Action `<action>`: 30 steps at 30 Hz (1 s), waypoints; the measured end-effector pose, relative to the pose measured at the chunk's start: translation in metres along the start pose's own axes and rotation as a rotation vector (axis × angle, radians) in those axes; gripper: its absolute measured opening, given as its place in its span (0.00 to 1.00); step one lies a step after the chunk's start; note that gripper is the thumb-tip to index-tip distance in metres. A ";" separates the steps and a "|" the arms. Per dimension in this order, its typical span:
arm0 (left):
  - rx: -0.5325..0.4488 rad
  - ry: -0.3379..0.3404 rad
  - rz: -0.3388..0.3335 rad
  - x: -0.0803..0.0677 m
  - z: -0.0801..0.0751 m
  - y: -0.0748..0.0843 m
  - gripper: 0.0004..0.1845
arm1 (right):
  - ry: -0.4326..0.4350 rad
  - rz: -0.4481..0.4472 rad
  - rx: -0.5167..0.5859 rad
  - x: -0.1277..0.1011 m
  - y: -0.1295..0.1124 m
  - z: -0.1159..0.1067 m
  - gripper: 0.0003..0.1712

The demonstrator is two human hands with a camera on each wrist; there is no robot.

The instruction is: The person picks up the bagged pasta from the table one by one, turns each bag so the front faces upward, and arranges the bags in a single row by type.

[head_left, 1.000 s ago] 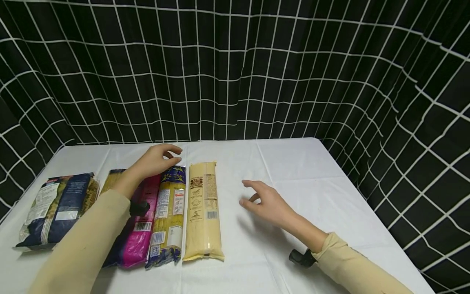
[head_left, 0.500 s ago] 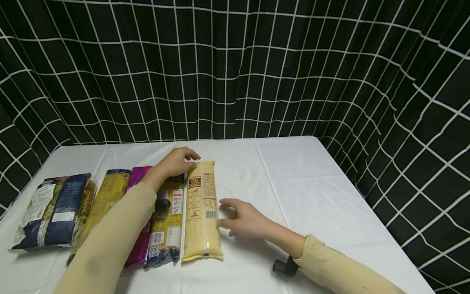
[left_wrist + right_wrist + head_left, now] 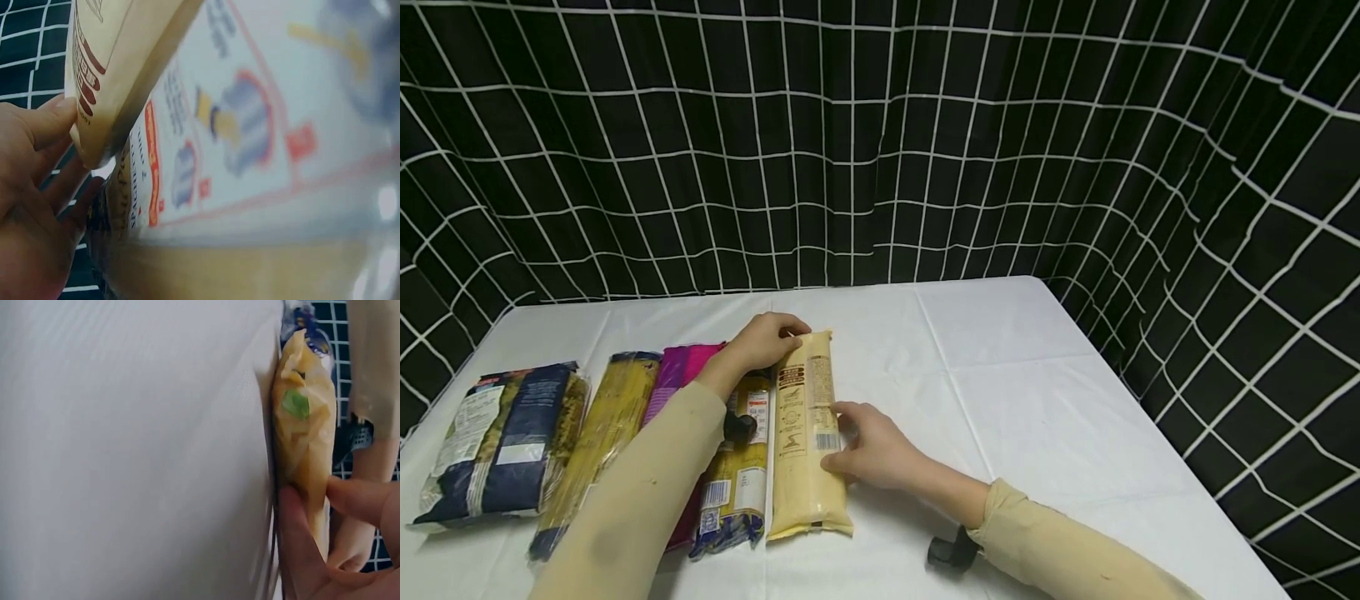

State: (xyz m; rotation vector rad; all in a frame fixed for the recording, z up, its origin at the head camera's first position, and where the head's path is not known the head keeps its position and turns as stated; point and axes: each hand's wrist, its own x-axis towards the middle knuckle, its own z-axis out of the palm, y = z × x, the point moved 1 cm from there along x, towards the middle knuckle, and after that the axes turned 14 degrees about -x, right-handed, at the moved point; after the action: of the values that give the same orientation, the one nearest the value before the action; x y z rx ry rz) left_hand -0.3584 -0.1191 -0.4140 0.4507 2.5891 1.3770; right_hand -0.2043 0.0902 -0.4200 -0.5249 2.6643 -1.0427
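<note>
Both hands now gripping cream noodle pack (image 3: pixel 808 433) — earlier, right hovered apart

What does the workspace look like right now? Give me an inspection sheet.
Surface: white tablecloth, creased.
Job's thing: cream pasta packet, flat, rightmost in the row.
Clutter: yellow-blue packet, magenta packet, yellow spaghetti packet, dark blue bag, side by side.
Hands: left hand grips the cream packet's far end; right hand pinches its right edge at the middle.
Cables: nothing seen.
Surroundings: black grid curtain behind and at the right.
</note>
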 end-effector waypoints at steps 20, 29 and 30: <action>-0.056 0.068 0.054 -0.002 -0.006 -0.001 0.14 | 0.093 -0.038 0.068 -0.003 -0.002 -0.009 0.42; -0.092 0.068 0.019 0.004 -0.001 0.002 0.15 | 0.123 -0.062 -0.050 -0.009 -0.005 -0.020 0.38; -0.091 0.070 0.019 0.004 -0.001 0.002 0.15 | 0.124 -0.069 -0.057 -0.009 -0.006 -0.021 0.38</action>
State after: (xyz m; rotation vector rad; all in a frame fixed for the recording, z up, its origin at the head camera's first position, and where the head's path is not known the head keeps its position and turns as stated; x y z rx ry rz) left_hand -0.3620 -0.1172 -0.4115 0.4211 2.5696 1.5354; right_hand -0.2020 0.1025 -0.4003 -0.5852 2.8101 -1.0530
